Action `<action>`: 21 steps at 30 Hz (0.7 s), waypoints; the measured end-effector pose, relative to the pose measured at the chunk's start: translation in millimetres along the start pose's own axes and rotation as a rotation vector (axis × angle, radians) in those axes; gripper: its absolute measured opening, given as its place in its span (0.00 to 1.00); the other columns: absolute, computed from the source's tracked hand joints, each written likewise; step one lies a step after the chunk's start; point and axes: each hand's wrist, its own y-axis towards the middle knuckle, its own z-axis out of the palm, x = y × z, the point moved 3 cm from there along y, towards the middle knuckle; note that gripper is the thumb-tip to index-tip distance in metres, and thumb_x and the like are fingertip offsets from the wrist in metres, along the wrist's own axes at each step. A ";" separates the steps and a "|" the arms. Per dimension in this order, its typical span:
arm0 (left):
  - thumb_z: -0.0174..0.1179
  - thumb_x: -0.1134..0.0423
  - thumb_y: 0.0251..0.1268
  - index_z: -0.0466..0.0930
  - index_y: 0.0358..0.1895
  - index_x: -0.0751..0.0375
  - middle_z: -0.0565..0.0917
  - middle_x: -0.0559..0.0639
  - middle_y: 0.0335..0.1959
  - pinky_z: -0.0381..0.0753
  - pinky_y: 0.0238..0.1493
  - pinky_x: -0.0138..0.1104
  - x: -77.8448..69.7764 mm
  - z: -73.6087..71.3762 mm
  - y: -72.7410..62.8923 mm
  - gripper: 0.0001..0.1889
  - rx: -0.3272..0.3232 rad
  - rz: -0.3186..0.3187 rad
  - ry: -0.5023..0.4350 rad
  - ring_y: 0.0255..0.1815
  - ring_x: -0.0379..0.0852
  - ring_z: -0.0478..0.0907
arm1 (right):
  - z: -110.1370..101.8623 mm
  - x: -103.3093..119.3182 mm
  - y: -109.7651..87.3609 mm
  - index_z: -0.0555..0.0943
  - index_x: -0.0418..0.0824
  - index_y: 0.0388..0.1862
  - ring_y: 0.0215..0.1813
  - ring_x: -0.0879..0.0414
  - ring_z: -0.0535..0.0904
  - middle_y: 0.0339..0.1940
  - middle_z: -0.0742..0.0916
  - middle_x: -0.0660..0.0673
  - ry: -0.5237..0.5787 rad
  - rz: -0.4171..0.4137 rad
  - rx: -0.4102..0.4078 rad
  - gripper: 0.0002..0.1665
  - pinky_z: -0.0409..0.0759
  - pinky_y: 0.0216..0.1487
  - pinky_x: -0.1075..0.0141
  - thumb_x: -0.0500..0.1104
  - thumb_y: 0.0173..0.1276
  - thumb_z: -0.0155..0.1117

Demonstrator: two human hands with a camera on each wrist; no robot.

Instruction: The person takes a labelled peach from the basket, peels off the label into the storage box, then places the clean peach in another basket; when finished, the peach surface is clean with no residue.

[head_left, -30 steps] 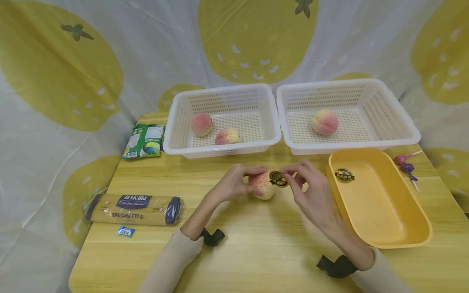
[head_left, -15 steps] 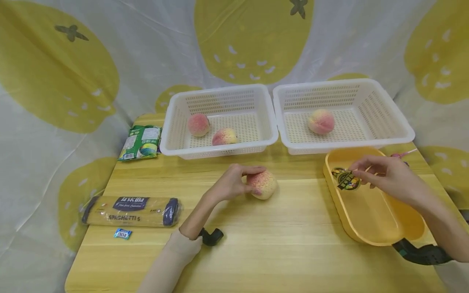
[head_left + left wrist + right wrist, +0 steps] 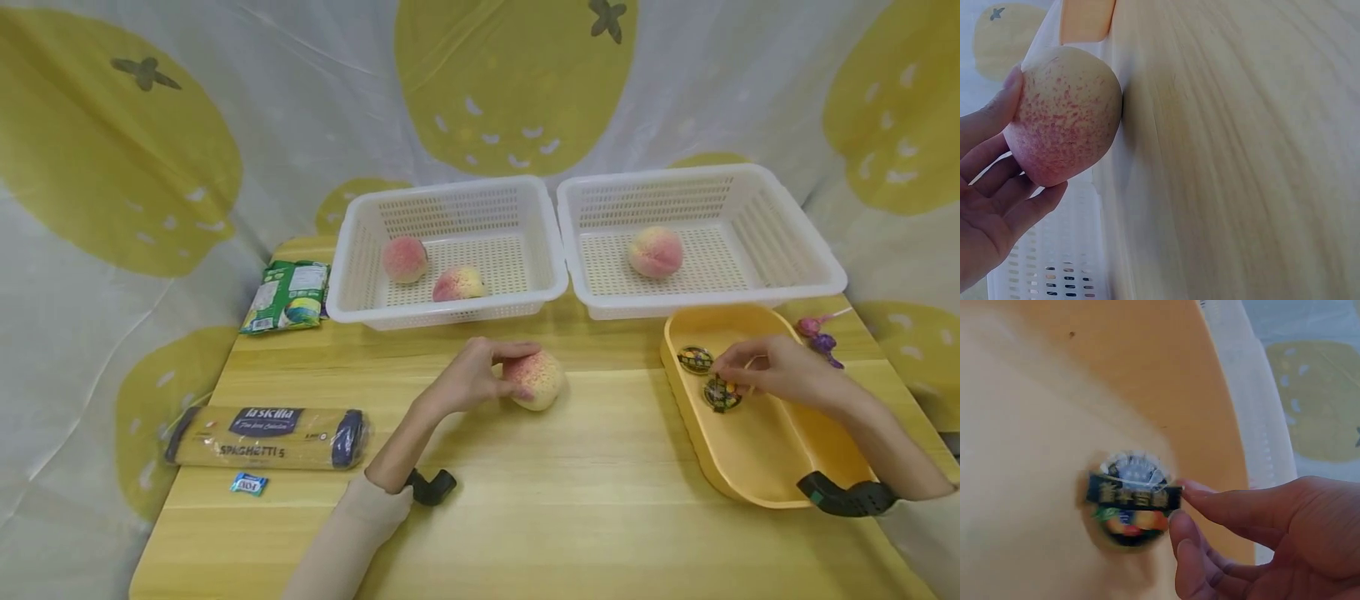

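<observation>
My left hand grips a pink-and-cream peach on the wooden table, thumb on one side and fingers on the other. In the left wrist view the fingers curl around the pinker part of the peach. Over the yellow-orange tub, my right hand pinches the edge of a round black-and-gold fruit sticker. That sticker is blurred in the right wrist view, low over the tub's floor or wall; whether it touches cannot be told. Another such sticker lies at the tub's upper left.
Two white plastic baskets stand at the back. The left basket holds two peaches, the right basket one. To the left lie a green snack bag, a spaghetti pack and a small blue candy. Lollipops lie beyond the tub.
My right hand has carried the sticker from the peach rightward to the tub, then lowered it slightly. The left hand has stayed on the peach.
</observation>
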 end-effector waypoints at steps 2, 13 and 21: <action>0.79 0.65 0.53 0.81 0.65 0.65 0.84 0.56 0.65 0.78 0.70 0.41 0.4 0.5 0.0 0.33 0.000 0.002 -0.004 0.70 0.52 0.78 | 1.3 -2.1 0.3 0.87 0.29 0.50 0.30 0.65 0.80 0.40 0.91 0.39 -0.011 0.000 -0.003 0.11 0.82 0.31 0.68 0.35 0.76 0.63; 0.79 0.65 0.54 0.81 0.66 0.64 0.83 0.57 0.66 0.78 0.71 0.42 0.4 -1.6 -0.3 0.33 -0.004 -0.014 -0.012 0.71 0.51 0.77 | -17.0 -3.1 -6.5 0.87 0.39 0.53 0.33 0.59 0.82 0.40 0.90 0.63 0.023 -0.056 -0.084 0.11 0.82 0.32 0.66 0.38 0.75 0.65; 0.78 0.65 0.55 0.81 0.66 0.64 0.83 0.57 0.66 0.81 0.68 0.43 -1.6 0.6 0.4 0.32 0.000 -0.029 0.010 0.70 0.52 0.78 | -61.1 -11.1 -23.6 0.84 0.42 0.61 0.36 0.57 0.81 0.40 0.89 0.59 0.060 -0.006 -0.146 0.15 0.79 0.31 0.66 0.40 0.81 0.58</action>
